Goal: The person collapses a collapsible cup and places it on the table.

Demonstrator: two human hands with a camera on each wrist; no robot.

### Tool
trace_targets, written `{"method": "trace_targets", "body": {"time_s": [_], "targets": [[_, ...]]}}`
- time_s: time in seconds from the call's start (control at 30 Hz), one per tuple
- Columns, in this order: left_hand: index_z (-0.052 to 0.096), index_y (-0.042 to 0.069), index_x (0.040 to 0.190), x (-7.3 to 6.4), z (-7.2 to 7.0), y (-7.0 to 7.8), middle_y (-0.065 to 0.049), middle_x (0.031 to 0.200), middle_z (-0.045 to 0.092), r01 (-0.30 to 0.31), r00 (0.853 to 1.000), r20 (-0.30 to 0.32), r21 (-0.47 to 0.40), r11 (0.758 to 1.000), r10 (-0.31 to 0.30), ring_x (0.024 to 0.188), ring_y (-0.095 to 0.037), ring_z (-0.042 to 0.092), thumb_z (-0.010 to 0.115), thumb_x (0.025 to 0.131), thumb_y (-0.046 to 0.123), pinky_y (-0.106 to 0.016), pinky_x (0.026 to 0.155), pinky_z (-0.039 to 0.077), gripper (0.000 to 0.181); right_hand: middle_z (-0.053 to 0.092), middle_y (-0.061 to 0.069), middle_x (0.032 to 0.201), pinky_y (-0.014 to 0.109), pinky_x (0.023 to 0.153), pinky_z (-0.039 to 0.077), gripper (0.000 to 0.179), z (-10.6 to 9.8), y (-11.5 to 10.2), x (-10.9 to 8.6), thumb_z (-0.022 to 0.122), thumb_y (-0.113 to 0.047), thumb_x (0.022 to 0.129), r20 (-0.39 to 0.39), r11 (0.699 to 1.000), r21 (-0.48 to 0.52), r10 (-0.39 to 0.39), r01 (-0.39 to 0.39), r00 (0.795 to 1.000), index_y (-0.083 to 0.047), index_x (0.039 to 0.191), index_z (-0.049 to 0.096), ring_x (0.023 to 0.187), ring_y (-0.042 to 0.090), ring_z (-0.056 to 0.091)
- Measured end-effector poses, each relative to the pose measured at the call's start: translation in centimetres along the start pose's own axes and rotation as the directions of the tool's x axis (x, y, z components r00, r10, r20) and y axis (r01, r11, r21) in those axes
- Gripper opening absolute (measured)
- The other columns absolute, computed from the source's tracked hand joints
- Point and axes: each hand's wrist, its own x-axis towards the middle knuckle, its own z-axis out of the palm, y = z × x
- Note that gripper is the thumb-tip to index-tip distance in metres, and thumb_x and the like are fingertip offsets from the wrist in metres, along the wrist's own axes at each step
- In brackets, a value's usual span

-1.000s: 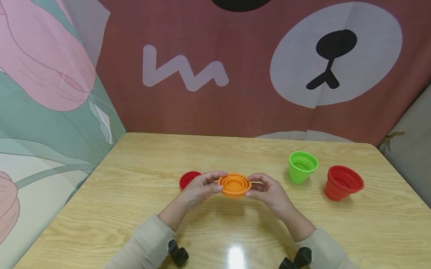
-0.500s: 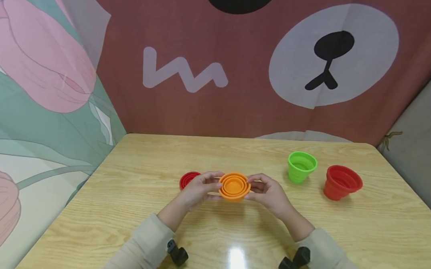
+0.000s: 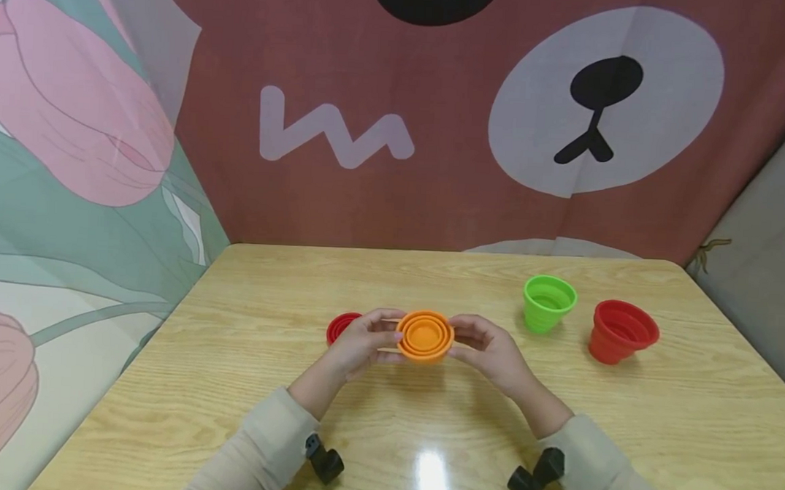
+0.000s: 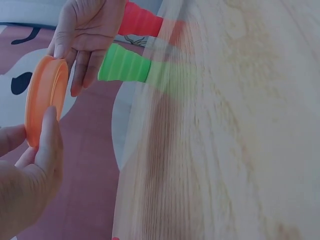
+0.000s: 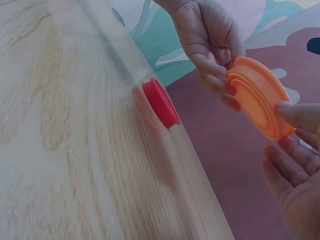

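Observation:
An orange collapsible cup (image 3: 425,335), folded flat into rings, is raised over the table between both hands. My left hand (image 3: 364,344) pinches its left edge, fingertips on both sides of the rim. On the opposite edge, my right hand (image 3: 491,350) grips with the thumb against the rim, as the right wrist view shows. The cup's ringed face tilts toward the head camera. Behind my left hand lies a red collapsed cup (image 3: 340,326), partly hidden by that hand in the head view; the right wrist view shows this flat red cup (image 5: 161,102) whole.
Right of my hands, a green cup (image 3: 548,304) and a larger red cup (image 3: 622,332) stand expanded, mouths up, on the wooden table (image 3: 242,384). A printed cloth (image 3: 448,167) hangs behind the table's back edge. Black wrist cameras sit on both sleeves.
The orange cup has tipped so its ringed face turns more toward the head camera, and it has risen slightly. Both hands keep hold of it. The other cups stay put.

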Motion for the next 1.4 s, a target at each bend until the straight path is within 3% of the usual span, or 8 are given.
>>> {"method": "trace_targets", "body": {"time_s": [0.3,0.53,0.7,0.9,1.07,1.17,1.3,1.4], "targets": [[0.041,-0.002,0.12,0.3,0.0,-0.1,-0.014,0.104,0.047,0.007,0.999,-0.033,-0.016,1.0,-0.007,0.083,-0.02,0.056,0.049,0.083,-0.005,-0.041,0.075,0.046,0.038,0.055,0.02,0.105,0.03,0.081,0.044,0.036,-0.6,0.2,0.0,0.064,-0.002,0.075,-0.054,0.999,-0.045,-0.032,0.029,0.998,0.004,0.108,0.052,0.096,0.029,0.052],[0.04,-0.004,0.119,0.5,-0.3,-0.5,-0.015,0.103,0.048,0.013,0.998,-0.064,-0.009,1.0,-0.014,0.081,-0.02,0.057,0.049,0.082,-0.006,-0.043,0.076,0.045,0.038,0.054,0.02,0.103,0.022,0.077,0.045,0.035,-2.1,0.4,-0.2,0.062,-0.002,0.077,-0.13,0.995,-0.095,-0.047,0.034,0.99,0.005,0.108,0.05,0.095,0.027,0.053],[0.04,-0.004,0.119,0.6,-0.4,-0.6,-0.016,0.102,0.047,0.017,0.995,-0.095,-0.013,1.0,-0.018,0.08,-0.019,0.056,0.048,0.082,-0.007,-0.045,0.077,0.044,0.038,0.057,0.008,0.101,0.02,0.076,0.045,0.036,-3.2,0.5,-0.5,0.063,-0.007,0.077,-0.19,0.992,-0.128,-0.041,0.017,0.981,0.004,0.109,0.051,0.093,0.016,0.053],[0.04,-0.003,0.119,0.8,-0.8,-1.0,-0.017,0.104,0.046,0.016,0.99,-0.139,-0.007,1.0,-0.017,0.079,-0.019,0.057,0.048,0.082,-0.006,-0.039,0.071,0.048,0.037,0.056,-0.011,0.095,0.016,0.075,0.044,0.035,-4.3,0.8,-1.0,0.062,-0.005,0.078,-0.264,0.991,-0.133,-0.061,0.026,0.963,0.008,0.109,0.05,0.09,0.009,0.053],[0.039,-0.004,0.119,1.1,-1.0,-1.5,-0.018,0.105,0.044,0.008,0.988,-0.156,-0.01,1.0,-0.01,0.078,-0.018,0.056,0.048,0.083,-0.006,-0.037,0.071,0.048,0.037,0.055,-0.012,0.095,0.013,0.075,0.042,0.038,-5.5,1.2,-1.7,0.061,-0.011,0.08,-0.331,0.988,-0.152,-0.045,-0.006,0.943,0.007,0.111,0.048,0.091,0.008,0.052],[0.039,-0.003,0.119,1.2,-1.1,-1.7,-0.018,0.105,0.044,0.009,0.984,-0.175,-0.012,1.0,-0.011,0.077,-0.018,0.056,0.047,0.083,-0.006,-0.037,0.071,0.048,0.037,0.057,-0.001,0.099,0.013,0.075,0.041,0.039,-6.8,2.9,-2.0,0.062,-0.012,0.08,-0.361,0.989,-0.145,-0.07,0.018,0.93,0.006,0.111,0.048,0.091,0.008,0.052],[0.04,-0.002,0.119,1.4,-1.4,-1.9,-0.019,0.107,0.045,0.013,0.982,-0.191,-0.004,1.0,-0.013,0.078,-0.02,0.056,0.046,0.084,-0.005,-0.037,0.072,0.048,0.036,0.056,0.007,0.105,0.012,0.074,0.042,0.037,-8.9,6.3,-2.1,0.064,-0.018,0.078,-0.438,0.982,-0.19,-0.087,0.002,0.895,-0.004,0.11,0.051,0.092,0.006,0.052],[0.04,-0.002,0.119,1.5,-1.6,-2.0,-0.02,0.108,0.045,0.021,0.98,-0.198,0.007,1.0,-0.02,0.079,-0.02,0.056,0.046,0.084,-0.005,-0.038,0.073,0.048,0.036,0.056,0.002,0.104,0.011,0.072,0.042,0.039,-10.1,8.0,-2.2,0.065,-0.022,0.077,-0.499,0.977,-0.21,-0.074,-0.038,0.863,-0.009,0.111,0.051,0.092,0.005,0.052]]}}
